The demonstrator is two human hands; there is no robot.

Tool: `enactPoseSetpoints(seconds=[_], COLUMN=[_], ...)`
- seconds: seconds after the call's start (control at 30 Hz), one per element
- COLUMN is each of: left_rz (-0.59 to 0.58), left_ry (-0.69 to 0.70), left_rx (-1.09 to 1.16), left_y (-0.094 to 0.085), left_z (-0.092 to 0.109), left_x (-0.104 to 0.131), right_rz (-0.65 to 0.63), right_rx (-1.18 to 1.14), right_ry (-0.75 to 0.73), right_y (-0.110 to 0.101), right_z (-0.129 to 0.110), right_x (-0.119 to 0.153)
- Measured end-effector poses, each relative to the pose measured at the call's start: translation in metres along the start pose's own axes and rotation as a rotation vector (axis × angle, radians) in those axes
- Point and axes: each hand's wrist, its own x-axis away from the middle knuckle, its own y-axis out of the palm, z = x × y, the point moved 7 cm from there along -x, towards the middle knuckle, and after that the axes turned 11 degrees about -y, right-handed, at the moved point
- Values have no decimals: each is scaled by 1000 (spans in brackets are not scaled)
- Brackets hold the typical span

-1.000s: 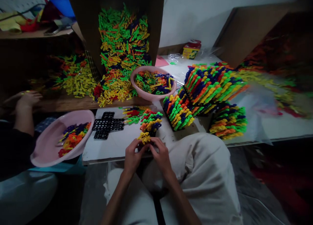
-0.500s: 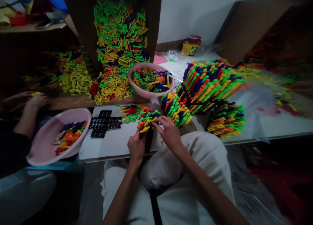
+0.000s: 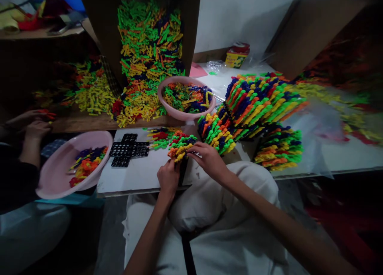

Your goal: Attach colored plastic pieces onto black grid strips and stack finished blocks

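Observation:
A tight cluster of small knobbly plastic pieces, in rows of red, green, blue, orange and yellow, stands at the table's front edge. Part of a black rack shows beneath it. My left hand is closed at the cluster's near side; what its fingers grip is hidden. From the right, my right hand pinches at the yellow pieces on the cluster's edge. Left of the cluster lie loose coloured pieces and black perforated plates.
A pink bowl of mixed pieces sits behind my hands. Dense rows of pieces stand to the right. Behind, a large pile fills a cardboard box. At left, a co-worker's hands are above a pink basin.
My right forearm has swung out to the right, while its fingertips stay at the cluster. My left hand has barely moved. The co-worker's hands shifted left and now hold orange-red pieces.

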Motion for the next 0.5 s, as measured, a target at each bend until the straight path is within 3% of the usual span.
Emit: enactPoseSetpoints(seconds=[0.13,0.33,0.5], left_rz=[0,-103,-134], left_ry=[9,-147,-185], left_rx=[48,-46,-46], left_y=[2,-3,-1], left_z=[2,2,2], left_x=[2,-2,0], right_rz=[-39,-116,-124], right_rx=[-27,66,243], right_ry=[26,7,-192], right_y=[1,1,3], right_z=[3,-2,-24], right_x=[-1,-6,-19])
